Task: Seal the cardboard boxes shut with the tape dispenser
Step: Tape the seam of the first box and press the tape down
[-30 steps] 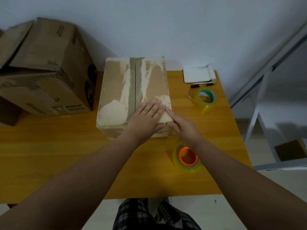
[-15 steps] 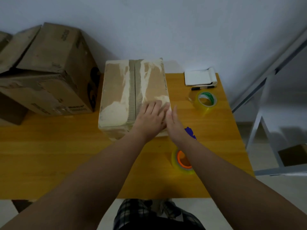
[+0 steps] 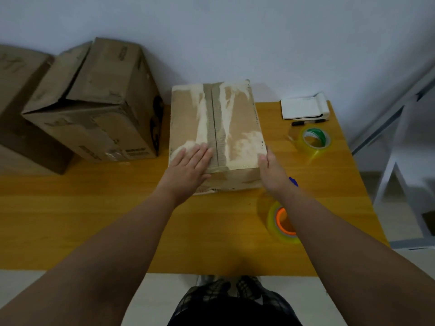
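A closed cardboard box (image 3: 226,118) with torn paper patches and a taped centre seam stands in the middle of the wooden table (image 3: 94,220). My left hand (image 3: 188,168) lies flat on the near left part of its top, fingers straight. My right hand (image 3: 270,170) rests against the box's near right edge, fingers along the side. A tape roll with an orange core (image 3: 281,222) lies on the table under my right forearm, partly hidden. A second tape roll with a green core (image 3: 314,141) lies to the right of the box.
A larger cardboard box (image 3: 98,107) with loose flaps stands left of the centre box, another (image 3: 16,95) beyond it. A white notepad (image 3: 303,107) and black marker (image 3: 308,122) lie at the back right corner. A small blue object (image 3: 293,181) peeks beside my right wrist. A white metal frame (image 3: 400,142) stands right of the table.
My left hand slid from the right half of the box top to the left half. My right hand moved from beside it to the box's right edge.
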`<action>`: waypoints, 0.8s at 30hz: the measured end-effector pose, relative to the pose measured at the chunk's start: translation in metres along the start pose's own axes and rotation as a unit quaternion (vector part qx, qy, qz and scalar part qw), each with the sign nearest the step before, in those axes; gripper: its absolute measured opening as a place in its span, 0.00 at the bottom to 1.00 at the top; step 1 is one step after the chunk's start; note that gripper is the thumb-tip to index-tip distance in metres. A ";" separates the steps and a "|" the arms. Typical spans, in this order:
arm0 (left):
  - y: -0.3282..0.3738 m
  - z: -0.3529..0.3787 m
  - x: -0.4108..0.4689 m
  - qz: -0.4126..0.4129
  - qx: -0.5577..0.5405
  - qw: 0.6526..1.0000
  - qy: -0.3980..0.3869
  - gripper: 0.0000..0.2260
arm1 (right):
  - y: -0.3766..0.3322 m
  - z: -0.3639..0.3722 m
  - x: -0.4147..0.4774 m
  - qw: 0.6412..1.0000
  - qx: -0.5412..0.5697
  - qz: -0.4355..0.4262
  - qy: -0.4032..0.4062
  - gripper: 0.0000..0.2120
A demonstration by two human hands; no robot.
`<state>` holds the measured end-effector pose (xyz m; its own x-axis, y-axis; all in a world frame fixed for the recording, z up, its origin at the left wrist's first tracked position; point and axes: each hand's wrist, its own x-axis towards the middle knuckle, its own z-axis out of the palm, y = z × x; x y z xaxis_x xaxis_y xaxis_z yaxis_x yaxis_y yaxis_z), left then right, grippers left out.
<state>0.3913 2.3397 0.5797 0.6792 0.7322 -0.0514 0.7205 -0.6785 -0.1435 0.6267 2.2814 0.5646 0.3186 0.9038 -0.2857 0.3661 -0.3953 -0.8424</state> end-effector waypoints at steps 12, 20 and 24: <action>-0.031 -0.004 -0.038 0.120 -0.039 0.991 -0.032 0.39 | -0.040 -0.010 0.018 0.986 0.043 0.104 0.127 0.41; 0.022 -0.024 -0.003 0.213 -0.188 0.954 -0.097 0.32 | -0.039 0.045 -0.047 0.961 0.186 0.079 0.189 0.33; 0.015 -0.031 0.004 0.128 -0.248 0.958 -0.062 0.25 | -0.032 0.058 -0.059 0.960 0.197 0.136 0.142 0.33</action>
<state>0.4088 2.3306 0.6081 0.8430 0.5182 -0.1441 0.5311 -0.7595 0.3757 0.5449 2.2501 0.5822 0.6018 0.6725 -0.4309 -0.1059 -0.4675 -0.8776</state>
